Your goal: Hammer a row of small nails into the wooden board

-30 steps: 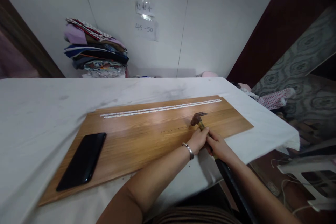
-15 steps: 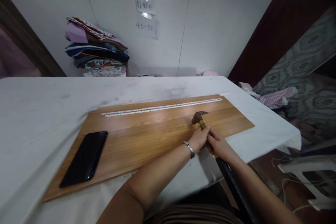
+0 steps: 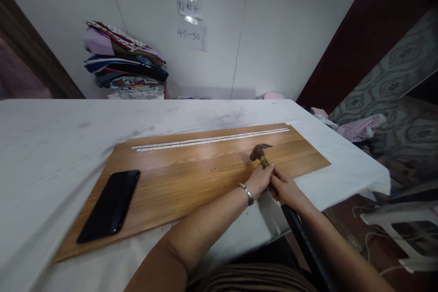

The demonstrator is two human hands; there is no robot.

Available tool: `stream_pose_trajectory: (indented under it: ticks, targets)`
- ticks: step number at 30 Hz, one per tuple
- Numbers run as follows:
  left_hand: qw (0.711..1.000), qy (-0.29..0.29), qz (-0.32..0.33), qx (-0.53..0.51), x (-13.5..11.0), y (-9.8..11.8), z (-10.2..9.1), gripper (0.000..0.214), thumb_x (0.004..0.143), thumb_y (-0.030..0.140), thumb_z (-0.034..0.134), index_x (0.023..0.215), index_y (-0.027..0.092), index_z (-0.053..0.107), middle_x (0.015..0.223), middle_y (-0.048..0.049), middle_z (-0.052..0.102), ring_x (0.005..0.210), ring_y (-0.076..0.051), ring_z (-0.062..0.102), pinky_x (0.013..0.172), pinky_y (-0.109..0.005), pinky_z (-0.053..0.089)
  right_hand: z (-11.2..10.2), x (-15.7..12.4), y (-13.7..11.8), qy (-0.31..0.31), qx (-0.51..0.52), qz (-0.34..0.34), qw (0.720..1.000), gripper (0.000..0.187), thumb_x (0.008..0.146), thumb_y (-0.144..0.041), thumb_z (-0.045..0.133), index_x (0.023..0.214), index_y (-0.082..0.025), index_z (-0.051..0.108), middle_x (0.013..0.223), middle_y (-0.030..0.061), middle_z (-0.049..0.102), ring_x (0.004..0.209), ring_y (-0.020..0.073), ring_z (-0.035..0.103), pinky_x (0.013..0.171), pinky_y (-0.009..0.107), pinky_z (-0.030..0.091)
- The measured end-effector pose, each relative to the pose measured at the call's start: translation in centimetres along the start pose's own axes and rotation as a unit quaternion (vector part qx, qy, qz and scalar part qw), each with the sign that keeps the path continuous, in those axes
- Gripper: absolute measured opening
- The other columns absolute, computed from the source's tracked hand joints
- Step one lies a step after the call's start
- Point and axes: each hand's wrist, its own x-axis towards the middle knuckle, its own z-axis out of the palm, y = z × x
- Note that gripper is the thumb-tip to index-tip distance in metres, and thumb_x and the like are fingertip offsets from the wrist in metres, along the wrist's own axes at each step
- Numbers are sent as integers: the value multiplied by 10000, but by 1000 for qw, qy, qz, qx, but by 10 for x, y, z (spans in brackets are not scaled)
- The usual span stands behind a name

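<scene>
A claw hammer (image 3: 257,153) with a rusty head is over the wooden board (image 3: 164,191), its claw turned up to the right. My left hand (image 3: 259,180), with a silver bracelet at the wrist, is closed on the handle just below the head. Right beside it, my right hand (image 3: 288,191) grips the handle too, and the long dark grip runs back under my forearm. A row of small dark marks, perhaps nails (image 3: 227,167), runs along the board to the left of the hammer head. Whatever lies directly under the head is hidden.
Two white measuring strips (image 3: 212,140) lie along the board's far side. A black phone (image 3: 109,205) rests on its left end. The board lies on a white-covered table (image 3: 51,146). Folded cloths (image 3: 126,61) are stacked against the wall. A white stool (image 3: 407,228) stands at the right.
The view has shifted very slightly. Both hands and the hammer stay in nearly the same place on the board.
</scene>
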Motion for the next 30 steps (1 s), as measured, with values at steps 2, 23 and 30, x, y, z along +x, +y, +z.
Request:
stream_pose_trajectory:
  ticks: [2, 23, 30]
  targets:
    - [1000, -6, -8, 4, 0, 1, 0, 263, 901, 418, 569, 925, 166, 499, 623, 8, 580, 416, -115, 551, 416, -228, 465, 0, 1, 1, -5, -4, 0, 1000, 292, 872, -428, 471, 962, -173, 579, 461, -84, 471, 381, 106, 433, 404, 226, 349]
    - [999, -30, -33, -2, -4, 7, 1, 245, 918, 419, 525, 909, 190, 439, 572, 45, 524, 352, -126, 519, 365, -247, 452, 1, 2, 0, -6, 4, 4, 1000, 324, 855, -426, 480, 1004, -164, 598, 462, -84, 471, 378, 107, 424, 399, 229, 340]
    - [999, -39, -23, 9, -5, 7, 1, 262, 919, 440, 519, 882, 199, 422, 545, 44, 514, 361, -130, 528, 374, -238, 456, 1, 2, 3, -4, 5, 8, 1000, 309, 866, -402, 468, 1030, -175, 598, 465, -87, 463, 378, 112, 422, 400, 230, 337]
